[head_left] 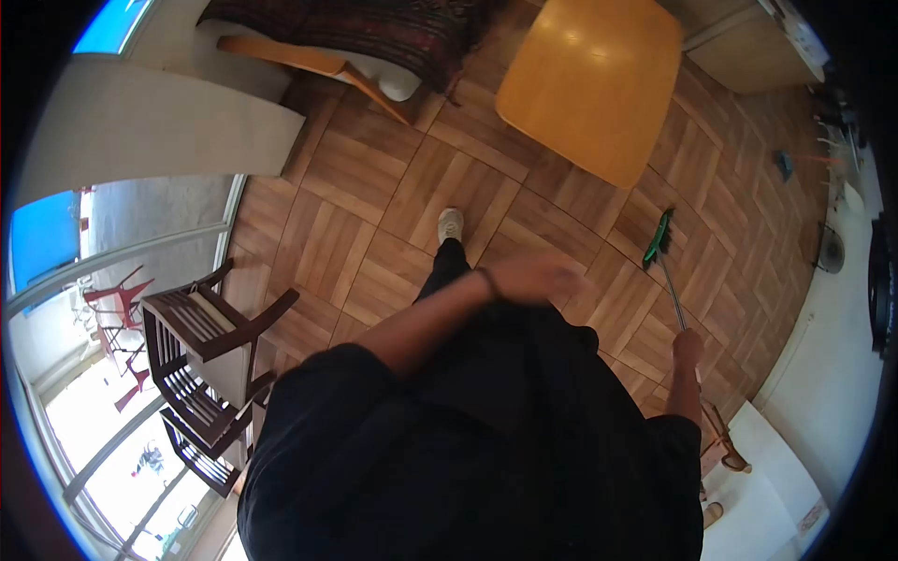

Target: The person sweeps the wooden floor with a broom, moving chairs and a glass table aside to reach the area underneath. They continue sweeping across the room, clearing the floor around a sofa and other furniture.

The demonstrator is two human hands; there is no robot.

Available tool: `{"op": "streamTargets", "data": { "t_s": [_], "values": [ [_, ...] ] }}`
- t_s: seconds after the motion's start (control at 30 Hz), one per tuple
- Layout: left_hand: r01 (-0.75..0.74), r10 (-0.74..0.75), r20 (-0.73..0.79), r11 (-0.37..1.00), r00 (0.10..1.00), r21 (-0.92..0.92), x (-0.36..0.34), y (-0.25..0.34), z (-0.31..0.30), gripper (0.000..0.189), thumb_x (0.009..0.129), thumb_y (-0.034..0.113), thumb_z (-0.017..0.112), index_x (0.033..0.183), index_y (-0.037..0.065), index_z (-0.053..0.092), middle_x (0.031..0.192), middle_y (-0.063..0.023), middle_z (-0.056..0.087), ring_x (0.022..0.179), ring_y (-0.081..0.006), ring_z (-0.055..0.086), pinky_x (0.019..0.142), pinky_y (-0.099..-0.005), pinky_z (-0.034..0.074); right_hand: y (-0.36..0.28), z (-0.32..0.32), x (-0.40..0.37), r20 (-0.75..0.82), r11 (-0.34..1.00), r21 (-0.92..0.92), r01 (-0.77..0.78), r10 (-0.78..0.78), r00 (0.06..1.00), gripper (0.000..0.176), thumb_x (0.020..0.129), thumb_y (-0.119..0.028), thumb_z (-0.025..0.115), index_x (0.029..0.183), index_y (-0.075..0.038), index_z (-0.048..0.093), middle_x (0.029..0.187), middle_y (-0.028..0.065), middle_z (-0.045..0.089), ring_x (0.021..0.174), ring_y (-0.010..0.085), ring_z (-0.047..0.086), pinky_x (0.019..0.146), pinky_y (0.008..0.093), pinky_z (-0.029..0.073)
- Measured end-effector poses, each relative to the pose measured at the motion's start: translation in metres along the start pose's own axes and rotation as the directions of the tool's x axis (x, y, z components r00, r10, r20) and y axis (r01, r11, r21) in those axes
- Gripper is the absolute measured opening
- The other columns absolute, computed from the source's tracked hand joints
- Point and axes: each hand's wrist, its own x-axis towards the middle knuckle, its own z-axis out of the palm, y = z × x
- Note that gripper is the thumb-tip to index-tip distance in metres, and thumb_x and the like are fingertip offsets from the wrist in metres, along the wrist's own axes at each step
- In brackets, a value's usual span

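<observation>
My right hand (687,348) is closed around the thin grey handle of a broom (659,239). The broom's green head with dark bristles is at the floor, out ahead of that hand and to the right. Across the front of my body reaches my left arm, with a dark band at the wrist. My left hand (535,278) is smeared by motion over the wood-patterned floor (449,178), and its fingers are not distinct. One of my light shoes (451,224) shows on the floor ahead.
A yellowish wooden table (594,84) stands ahead, near the broom head. Ahead left is a wood-framed seat with a dark patterned cloth (374,33). Dark slatted wooden chairs (206,346) stand at left beside glass doors. At the right wall is a round fan-like object (829,249).
</observation>
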Motion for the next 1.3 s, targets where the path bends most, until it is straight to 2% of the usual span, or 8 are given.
{"op": "streamTargets", "data": {
  "t_s": [0.07, 0.13, 0.2, 0.43, 0.63, 0.93, 1.13, 1.3],
  "values": [
    [-0.075, 0.174, -0.085, 0.746, 0.981, 0.661, -0.029, -0.079, -0.024, 0.040, 0.089, 0.041, 0.049, 0.086, 0.003, 0.063, 0.083, -0.0128, 0.063, 0.072, -0.0275, 0.060, 0.066, -0.0384, 0.046, 0.029, -0.003, -0.002, 0.006, 1.000, 0.001, -0.015, 0.015, 1.000, 0.034, 0.090, -0.030, 0.047, 0.090, 0.000, 0.062, 0.091, 0.0182, 0.065, 0.084, 0.0338, 0.063, 0.069, 0.0436, 0.051],
    [0.715, -0.594, -0.399, 0.550, 0.698, 0.432, -0.071, -0.137, -0.028, 0.057, 0.083, 0.058, 0.046, 0.088, 0.005, 0.066, 0.085, -0.0147, 0.065, 0.084, -0.0290, 0.062, 0.071, -0.0391, 0.046, 0.041, -0.054, -0.032, 0.065, 0.999, 0.030, -0.046, 0.044, 0.997, 0.033, 0.090, -0.031, 0.047, 0.091, -0.001, 0.063, 0.089, 0.0178, 0.065, 0.086, 0.0318, 0.064, 0.066, 0.0431, 0.051],
    [0.778, -0.639, -0.445, 0.541, 0.627, 0.319, -0.116, -0.216, -0.009, 0.064, 0.080, 0.065, 0.042, 0.106, 0.009, 0.062, 0.103, -0.0173, 0.062, 0.096, -0.0352, 0.058, 0.080, -0.0403, 0.046, 0.047, -0.071, -0.034, 0.180, 0.993, 0.114, 0.022, -0.043, 0.983, 0.035, 0.091, -0.033, 0.047, 0.091, -0.002, 0.063, 0.075, 0.0141, 0.064, 0.070, 0.0258, 0.064, 0.053, 0.0390, 0.049],
    [0.816, -0.683, -0.479, 0.561, 0.552, 0.140, -0.107, -0.112, -0.032, 0.067, 0.081, 0.064, 0.042, 0.084, 0.002, 0.068, 0.091, -0.0208, 0.064, 0.091, -0.0375, 0.060, 0.081, -0.0417, 0.046, -0.055, -0.074, -0.016, 0.632, 0.690, 0.674, -0.263, -0.354, 0.690, 0.043, 0.091, -0.041, 0.049, 0.068, -0.004, 0.052, 0.049, -0.0017, 0.038, 0.036, 0.0085, 0.031, 0.033, 0.0260, 0.021],
    [0.860, -0.731, -0.465, 0.480, 0.500, 0.171, -0.093, -0.109, -0.084, 0.065, 0.081, 0.063, 0.045, 0.079, 0.002, 0.068, 0.087, -0.0223, 0.064, 0.088, -0.0363, 0.061, 0.077, -0.0421, 0.046, -0.236, -0.067, -0.033, 0.307, 0.541, 0.839, 0.063, -0.564, 0.767, 0.052, 0.091, -0.040, 0.044, 0.074, 0.005, 0.060, 0.060, 0.0131, 0.055, 0.054, 0.0249, 0.053, 0.049, 0.0399, 0.040],
    [0.681, -0.545, -0.701, 0.723, 0.460, -0.116, -0.168, -0.155, -0.255, 0.050, 0.080, 0.049, 0.056, 0.096, 0.002, 0.063, 0.093, -0.0197, 0.065, 0.091, -0.0322, 0.061, 0.078, -0.0385, 0.047, -0.441, -0.159, -0.029, 0.038, 0.719, 0.499, 0.484, -0.576, 0.816, 0.052, 0.093, -0.036, 0.033, 0.090, 0.008, 0.060, 0.090, 0.0314, 0.058, 0.083, 0.0474, 0.056, 0.071, 0.0500, 0.042],
    [0.701, -0.465, -0.755, 0.713, 0.462, -0.010, -0.165, -0.118, -0.392, 0.041, 0.081, 0.040, 0.057, 0.093, 0.001, 0.061, 0.087, -0.0158, 0.064, 0.086, -0.0262, 0.062, 0.075, -0.0339, 0.046, -0.514, -0.257, -0.030, 0.246, 0.459, 0.886, -0.061, -0.354, 0.902, 0.049, 0.093, -0.038, 0.042, 0.077, 0.006, 0.056, 0.063, 0.0149, 0.055, 0.055, 0.0256, 0.053, 0.050, 0.0397, 0.041],
    [0.545, -0.439, -0.771, 0.826, 0.461, -0.145, -0.133, -0.133, -0.473, 0.040, 0.084, 0.037, 0.054, 0.092, -0.001, 0.061, 0.079, -0.0125, 0.063, 0.076, -0.0196, 0.058, 0.069, -0.0321, 0.045, -0.555, -0.306, 0.024, 0.252, 0.405, 0.908, -0.104, -0.332, 0.909, 0.043, 0.094, -0.035, 0.039, 0.068, -0.003, 0.049, 0.051, 0.0063, 0.043, 0.039, 0.0168, 0.039, 0.036, 0.0349, 0.029]
  ]
}}
